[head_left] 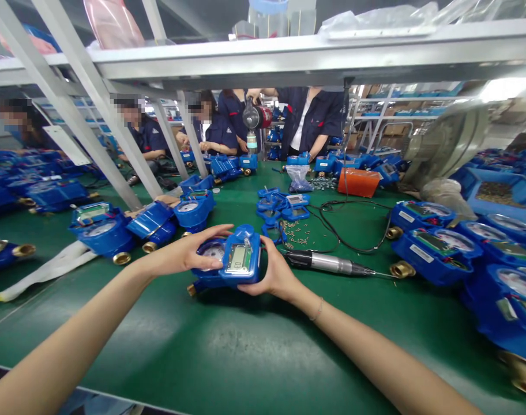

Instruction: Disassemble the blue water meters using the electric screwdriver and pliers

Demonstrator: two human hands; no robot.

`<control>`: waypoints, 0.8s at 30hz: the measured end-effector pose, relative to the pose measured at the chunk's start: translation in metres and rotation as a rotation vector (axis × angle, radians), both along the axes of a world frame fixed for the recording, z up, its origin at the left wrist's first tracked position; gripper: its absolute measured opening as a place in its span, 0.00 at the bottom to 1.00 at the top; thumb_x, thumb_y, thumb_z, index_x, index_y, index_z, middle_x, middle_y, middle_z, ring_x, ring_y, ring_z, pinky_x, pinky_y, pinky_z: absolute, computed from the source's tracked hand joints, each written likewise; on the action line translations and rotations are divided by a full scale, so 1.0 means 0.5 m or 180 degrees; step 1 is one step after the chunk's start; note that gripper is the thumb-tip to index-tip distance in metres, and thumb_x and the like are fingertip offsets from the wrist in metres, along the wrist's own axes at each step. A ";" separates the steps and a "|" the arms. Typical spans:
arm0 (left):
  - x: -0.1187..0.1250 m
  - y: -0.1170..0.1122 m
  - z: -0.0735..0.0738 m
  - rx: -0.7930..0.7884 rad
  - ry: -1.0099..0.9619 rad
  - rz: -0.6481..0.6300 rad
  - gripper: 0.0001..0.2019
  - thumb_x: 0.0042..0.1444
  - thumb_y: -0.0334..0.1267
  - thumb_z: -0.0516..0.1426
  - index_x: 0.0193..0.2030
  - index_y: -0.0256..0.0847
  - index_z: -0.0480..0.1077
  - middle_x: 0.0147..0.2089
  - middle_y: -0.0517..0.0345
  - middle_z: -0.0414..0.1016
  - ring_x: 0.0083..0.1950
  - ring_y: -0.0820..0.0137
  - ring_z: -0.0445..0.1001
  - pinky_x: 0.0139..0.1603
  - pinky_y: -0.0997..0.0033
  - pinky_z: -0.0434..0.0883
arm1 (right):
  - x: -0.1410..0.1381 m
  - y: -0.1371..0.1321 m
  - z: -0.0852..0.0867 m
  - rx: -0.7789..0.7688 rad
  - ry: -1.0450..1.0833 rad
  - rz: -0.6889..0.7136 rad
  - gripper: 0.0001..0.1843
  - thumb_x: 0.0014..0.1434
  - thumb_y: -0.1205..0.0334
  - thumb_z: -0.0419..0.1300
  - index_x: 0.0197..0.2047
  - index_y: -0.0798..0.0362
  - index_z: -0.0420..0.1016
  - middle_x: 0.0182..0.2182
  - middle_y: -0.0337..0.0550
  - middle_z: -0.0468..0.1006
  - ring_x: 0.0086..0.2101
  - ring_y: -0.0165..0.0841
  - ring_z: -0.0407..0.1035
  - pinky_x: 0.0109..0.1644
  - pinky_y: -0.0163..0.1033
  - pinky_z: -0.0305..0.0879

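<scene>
Both hands are wrapped round one blue water meter (228,276) at the middle of the green bench. It has a round dial, a small grey display on a green circuit board, and a brass pipe end at its lower left. My left hand (187,251) grips the dial side, thumb across its front. On the display side, my right hand (275,271) holds the edge with fingers and thumb. An electric screwdriver (327,263) lies just right of my right hand, its bit pointing right. Small screws (295,233) and several blue cover frames (280,204) lie behind the meter.
More water meters stand left (107,230) and right (436,251) on the bench (228,357). A white glove (51,271) lies at left. Beyond are an orange box (358,183), a fan (449,144), a black cable (353,248) and several co-workers. A shelf (289,57) crosses overhead.
</scene>
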State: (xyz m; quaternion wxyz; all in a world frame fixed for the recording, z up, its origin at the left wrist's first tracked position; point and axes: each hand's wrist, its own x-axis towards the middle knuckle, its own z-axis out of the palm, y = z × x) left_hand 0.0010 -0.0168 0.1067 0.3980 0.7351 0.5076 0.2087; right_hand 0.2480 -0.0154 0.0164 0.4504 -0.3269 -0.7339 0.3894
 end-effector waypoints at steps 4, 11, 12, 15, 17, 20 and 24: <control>0.045 -0.019 0.005 0.0829 0.0561 -0.0374 0.59 0.41 0.52 0.71 0.75 0.56 0.42 0.75 0.52 0.50 0.74 0.50 0.52 0.74 0.49 0.51 | -0.009 0.027 0.005 0.0009 0.0041 0.0154 0.58 0.31 0.54 0.78 0.64 0.53 0.56 0.59 0.54 0.69 0.59 0.49 0.66 0.66 0.52 0.60; 0.091 0.015 0.005 0.1431 0.0905 -0.0657 0.53 0.45 0.55 0.68 0.73 0.54 0.45 0.66 0.49 0.56 0.69 0.53 0.61 0.72 0.52 0.58 | -0.021 0.050 -0.015 0.0001 0.0165 0.0389 0.61 0.36 0.53 0.76 0.68 0.53 0.50 0.65 0.57 0.62 0.64 0.47 0.60 0.68 0.51 0.56; 0.092 0.018 0.005 0.1462 0.0928 -0.0658 0.52 0.45 0.55 0.68 0.73 0.54 0.46 0.66 0.49 0.57 0.68 0.53 0.61 0.72 0.51 0.58 | -0.021 0.051 -0.017 0.0007 0.0185 0.0396 0.61 0.36 0.53 0.76 0.68 0.52 0.49 0.65 0.56 0.61 0.65 0.47 0.59 0.69 0.51 0.56; 0.093 0.020 0.004 0.1557 0.1005 -0.0627 0.52 0.43 0.54 0.69 0.72 0.54 0.48 0.64 0.49 0.58 0.67 0.52 0.61 0.72 0.49 0.58 | -0.024 0.055 -0.020 -0.0002 0.0218 0.0354 0.61 0.34 0.53 0.77 0.67 0.51 0.51 0.64 0.55 0.62 0.63 0.48 0.61 0.68 0.52 0.57; 0.093 0.017 0.004 0.1595 0.0961 -0.0560 0.50 0.43 0.54 0.69 0.71 0.53 0.51 0.63 0.50 0.59 0.67 0.52 0.62 0.72 0.49 0.58 | -0.028 0.059 -0.022 -0.0019 0.0224 0.0308 0.60 0.32 0.53 0.77 0.65 0.51 0.53 0.62 0.55 0.64 0.61 0.49 0.63 0.66 0.53 0.60; 0.094 0.012 0.004 0.1637 0.0811 -0.0410 0.48 0.42 0.53 0.68 0.69 0.52 0.54 0.63 0.51 0.61 0.66 0.53 0.63 0.72 0.50 0.58 | -0.033 0.063 -0.023 -0.0037 0.0233 0.0294 0.58 0.31 0.53 0.77 0.62 0.52 0.54 0.59 0.53 0.66 0.59 0.48 0.65 0.63 0.52 0.63; 0.094 0.009 0.007 0.1686 0.0752 -0.0353 0.46 0.41 0.53 0.69 0.67 0.50 0.56 0.63 0.51 0.61 0.66 0.53 0.63 0.71 0.51 0.60 | -0.034 0.061 -0.021 -0.0044 0.0254 0.0332 0.56 0.33 0.52 0.76 0.61 0.53 0.53 0.57 0.53 0.66 0.58 0.46 0.65 0.63 0.50 0.63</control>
